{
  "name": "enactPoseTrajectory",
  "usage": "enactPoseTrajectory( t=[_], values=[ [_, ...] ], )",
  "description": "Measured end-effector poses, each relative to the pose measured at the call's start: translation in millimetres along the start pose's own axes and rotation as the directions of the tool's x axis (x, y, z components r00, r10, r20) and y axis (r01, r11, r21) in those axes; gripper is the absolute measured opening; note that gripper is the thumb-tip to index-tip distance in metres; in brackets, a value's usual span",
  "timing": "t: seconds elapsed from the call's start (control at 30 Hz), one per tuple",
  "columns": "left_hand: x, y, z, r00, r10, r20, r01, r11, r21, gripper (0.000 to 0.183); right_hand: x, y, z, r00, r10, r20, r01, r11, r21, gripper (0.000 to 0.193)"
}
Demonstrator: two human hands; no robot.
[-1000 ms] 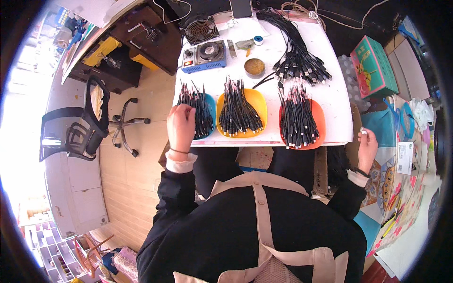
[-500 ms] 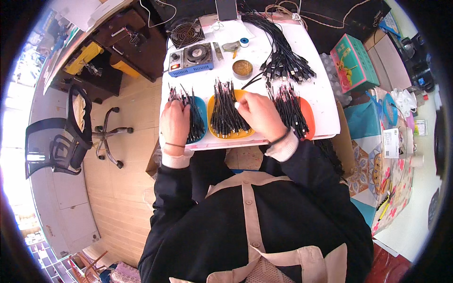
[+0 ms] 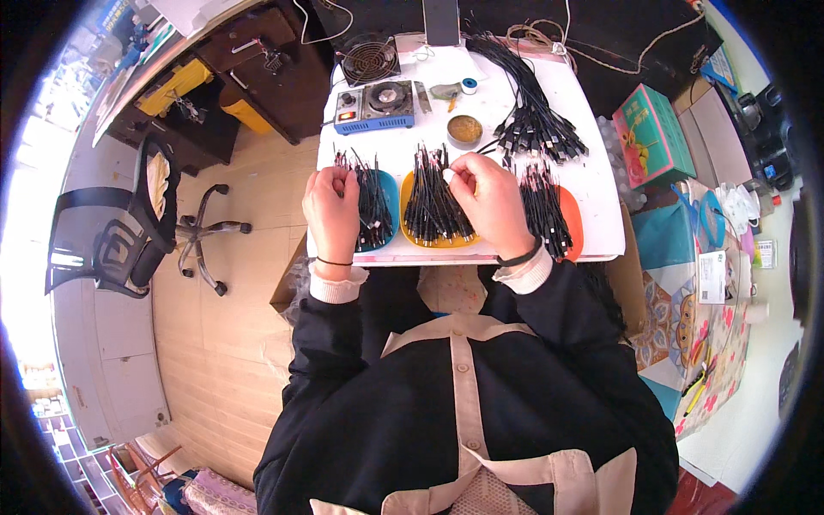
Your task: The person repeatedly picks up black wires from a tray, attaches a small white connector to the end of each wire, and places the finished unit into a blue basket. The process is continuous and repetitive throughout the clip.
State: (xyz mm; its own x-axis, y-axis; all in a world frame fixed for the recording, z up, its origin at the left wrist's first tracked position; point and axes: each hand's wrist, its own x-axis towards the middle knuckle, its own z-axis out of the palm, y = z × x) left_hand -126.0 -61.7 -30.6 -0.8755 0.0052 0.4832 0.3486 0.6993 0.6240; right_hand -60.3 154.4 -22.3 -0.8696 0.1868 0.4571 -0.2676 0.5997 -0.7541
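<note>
The curled fingers of the left hand (image 3: 333,215) and right hand (image 3: 496,206) may or may not grip anything; I cannot tell. Black cables (image 3: 371,206) fill the blue tray (image 3: 392,206) beside the left; the right partly hides the yellow tray (image 3: 459,242). Behind sits a round tin (image 3: 464,130). A second ago, the right hung beyond the table (image 3: 605,215).

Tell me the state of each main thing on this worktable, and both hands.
Blue tray: holding black cables
Yellow tray: holding black cables
Orange tray: holding black cables, partly hidden
Round tin: open, brownish contents showing
Blue-cased device: switch looks lit
Round fan: running or stopped, cannot tell
Long cable bundle: loose, spread at near end
Left hand: curled, grip unclear
Right hand: curled, grip unclear
</note>
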Motion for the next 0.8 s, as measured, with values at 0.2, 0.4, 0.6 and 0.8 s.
enactPoseTrajectory(
  t=[0.2,0.4,0.6,0.8],
  values=[
    [1,18,0,0.963,0.148,-0.224,-0.209,0.938,-0.276,0.007,-8,-23,-21,0.998,-0.061,-0.007,0.061,0.994,0.093,0.012],
    [-11,42,-13,0.923,-0.102,0.371,0.385,0.209,-0.899,0.008,-25,-32,-32,0.984,0.094,0.153,-0.143,0.926,0.35,0.012],
    [-50,91,-18,0.802,0.031,0.597,0.59,0.124,-0.798,0.017,-51,-50,-42,0.955,0.139,0.261,-0.266,0.787,0.557,0.014],
    [-64,112,-17,0.798,0.023,0.602,0.595,0.124,-0.794,0.021,-63,-51,-55,0.941,0.139,0.308,-0.258,0.884,0.39,0.011]
  ],
)
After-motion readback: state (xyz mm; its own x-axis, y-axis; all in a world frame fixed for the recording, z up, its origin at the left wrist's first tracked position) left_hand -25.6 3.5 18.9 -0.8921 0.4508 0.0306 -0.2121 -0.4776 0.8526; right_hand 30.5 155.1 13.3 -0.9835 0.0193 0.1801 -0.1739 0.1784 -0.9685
